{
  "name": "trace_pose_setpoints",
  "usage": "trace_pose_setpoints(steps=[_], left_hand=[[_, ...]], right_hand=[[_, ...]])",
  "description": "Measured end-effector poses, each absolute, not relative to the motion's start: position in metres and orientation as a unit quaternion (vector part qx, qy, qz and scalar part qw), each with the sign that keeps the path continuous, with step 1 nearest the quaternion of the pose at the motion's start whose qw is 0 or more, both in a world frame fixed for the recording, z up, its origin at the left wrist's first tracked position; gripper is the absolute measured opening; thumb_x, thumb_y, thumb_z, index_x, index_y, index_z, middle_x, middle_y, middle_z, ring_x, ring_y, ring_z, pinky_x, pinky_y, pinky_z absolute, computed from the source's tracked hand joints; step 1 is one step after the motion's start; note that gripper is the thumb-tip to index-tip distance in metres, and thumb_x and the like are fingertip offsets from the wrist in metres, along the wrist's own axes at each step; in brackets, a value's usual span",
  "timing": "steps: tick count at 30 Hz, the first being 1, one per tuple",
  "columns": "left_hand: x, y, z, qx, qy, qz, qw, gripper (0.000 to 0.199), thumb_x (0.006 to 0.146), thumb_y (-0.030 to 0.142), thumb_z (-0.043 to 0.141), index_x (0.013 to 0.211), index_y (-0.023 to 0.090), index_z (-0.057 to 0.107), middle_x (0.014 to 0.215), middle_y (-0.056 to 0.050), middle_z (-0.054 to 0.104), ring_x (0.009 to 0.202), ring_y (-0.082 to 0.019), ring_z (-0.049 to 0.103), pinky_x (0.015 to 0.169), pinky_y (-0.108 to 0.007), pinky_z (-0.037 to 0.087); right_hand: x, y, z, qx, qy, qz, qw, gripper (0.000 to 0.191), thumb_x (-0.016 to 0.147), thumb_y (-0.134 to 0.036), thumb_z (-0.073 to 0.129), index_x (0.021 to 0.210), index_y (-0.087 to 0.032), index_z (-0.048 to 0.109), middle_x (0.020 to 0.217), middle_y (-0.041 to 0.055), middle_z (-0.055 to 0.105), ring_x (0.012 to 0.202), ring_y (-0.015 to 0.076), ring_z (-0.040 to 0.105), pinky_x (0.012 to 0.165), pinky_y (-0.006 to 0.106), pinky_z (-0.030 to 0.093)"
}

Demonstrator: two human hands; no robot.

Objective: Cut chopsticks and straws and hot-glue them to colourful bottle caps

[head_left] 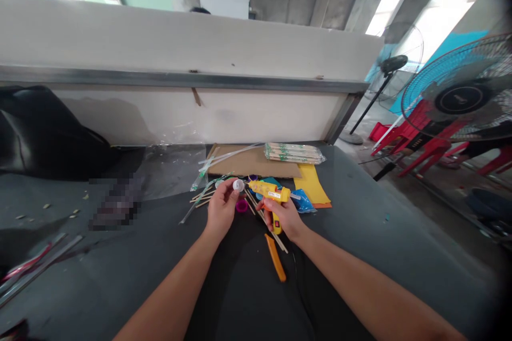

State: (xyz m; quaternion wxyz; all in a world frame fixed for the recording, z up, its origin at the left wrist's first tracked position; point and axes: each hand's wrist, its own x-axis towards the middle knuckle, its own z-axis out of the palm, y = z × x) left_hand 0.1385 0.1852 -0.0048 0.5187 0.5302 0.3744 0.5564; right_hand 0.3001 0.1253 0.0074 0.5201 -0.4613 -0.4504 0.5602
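My left hand point(223, 208) pinches a small white plastic cap point(239, 185) between thumb and fingers. My right hand point(279, 215) grips a yellow hot glue gun point(266, 189), its nozzle pointing left, close to the cap but apart from it. Below the hands lie a magenta bottle cap point(241, 205) and several loose wooden sticks point(264, 218). An orange utility knife point(275, 257) rests nearer me on the dark tabletop point(240, 298). Behind the glue gun are a blue plastic bag point(303, 202) and yellow paper point(311, 185).
A cardboard sheet point(252, 162) and a plastic-wrapped bundle of sticks point(294, 153) lie at the back, against a white partition point(180, 48). A black bag point(40, 133) sits at the left. Standing fans point(460, 85) and red plastic chairs point(420, 133) stand at the right.
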Motion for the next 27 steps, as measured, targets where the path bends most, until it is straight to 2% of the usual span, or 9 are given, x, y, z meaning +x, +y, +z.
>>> trace_pose_setpoints(steps=[7, 27], left_hand=[[0.1377, 0.1883, -0.0092, 0.535, 0.373, 0.561, 0.510, 0.038, 0.076, 0.043, 0.066, 0.105, 0.018, 0.058, 0.102, -0.006, 0.064, 0.092, -0.022, 0.063, 0.083, -0.045, 0.056], [0.1379, 0.1888, -0.0122, 0.550, 0.358, 0.556, 0.509, 0.034, 0.080, 0.038, 0.064, 0.107, 0.017, 0.059, 0.101, -0.006, 0.064, 0.089, -0.018, 0.064, 0.081, -0.039, 0.058]], right_hand=[[0.3011, 0.1252, 0.0062, -0.464, -0.454, 0.560, 0.515, 0.035, 0.079, -0.046, 0.059, 0.073, -0.011, 0.062, 0.041, -0.0023, 0.052, 0.030, 0.0079, 0.046, 0.033, 0.018, 0.028], [0.3019, 0.1234, 0.0068, -0.461, -0.461, 0.549, 0.522, 0.034, 0.080, -0.046, 0.059, 0.073, -0.013, 0.062, 0.042, -0.0031, 0.052, 0.031, 0.0078, 0.046, 0.032, 0.017, 0.031]])
